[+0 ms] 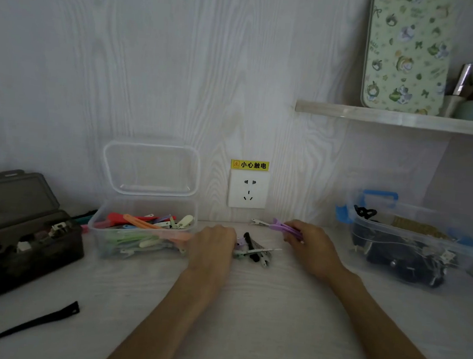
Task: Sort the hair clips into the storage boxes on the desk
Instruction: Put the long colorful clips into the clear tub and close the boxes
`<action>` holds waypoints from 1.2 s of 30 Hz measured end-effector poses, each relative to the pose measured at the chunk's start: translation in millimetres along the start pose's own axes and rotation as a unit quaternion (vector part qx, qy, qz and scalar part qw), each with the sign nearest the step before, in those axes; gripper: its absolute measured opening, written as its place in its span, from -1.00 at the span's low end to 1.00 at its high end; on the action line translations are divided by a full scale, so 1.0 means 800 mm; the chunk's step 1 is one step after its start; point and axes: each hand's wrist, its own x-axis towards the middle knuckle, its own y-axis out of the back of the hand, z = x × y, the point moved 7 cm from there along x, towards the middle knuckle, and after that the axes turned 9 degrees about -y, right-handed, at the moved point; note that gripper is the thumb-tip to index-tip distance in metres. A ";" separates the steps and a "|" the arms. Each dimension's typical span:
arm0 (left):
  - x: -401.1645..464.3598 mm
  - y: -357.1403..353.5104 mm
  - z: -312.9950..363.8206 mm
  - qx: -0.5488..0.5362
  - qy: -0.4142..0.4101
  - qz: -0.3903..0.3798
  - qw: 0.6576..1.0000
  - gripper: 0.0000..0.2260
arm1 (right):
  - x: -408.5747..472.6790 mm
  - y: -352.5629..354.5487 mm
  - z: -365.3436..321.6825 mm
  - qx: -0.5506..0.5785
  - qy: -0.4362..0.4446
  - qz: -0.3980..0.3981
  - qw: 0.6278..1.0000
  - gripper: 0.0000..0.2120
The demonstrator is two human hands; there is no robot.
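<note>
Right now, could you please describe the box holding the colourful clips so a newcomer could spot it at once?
Find the white wall socket above the desk. Just left of it stands a clear plastic box with its lid raised against the wall. Unlike the dark case further left, it is see-through and holds bright clips.

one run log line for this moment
right hand: grips purple clips | left hand: on loose clips | clear box: open

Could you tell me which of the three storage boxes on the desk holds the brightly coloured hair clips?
The clear plastic box with its lid raised, beside the left hand. The dark grey case and the blue-handled clear box hold mostly dark items.
</note>
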 end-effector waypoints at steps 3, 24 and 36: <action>0.000 0.025 -0.002 -0.052 -0.027 0.033 0.998 -0.81 | 0.001 0.009 -0.005 0.033 0.000 0.038 0.999 -0.86; -0.031 0.129 -0.094 -0.251 0.044 0.266 0.930 -0.69 | -0.009 -0.004 -0.139 0.043 0.055 -0.066 0.995 -0.67; -0.023 0.004 -0.001 -0.080 -0.093 -0.172 0.977 -0.45 | -0.041 -0.050 -0.067 -0.111 0.033 -0.258 0.959 -0.51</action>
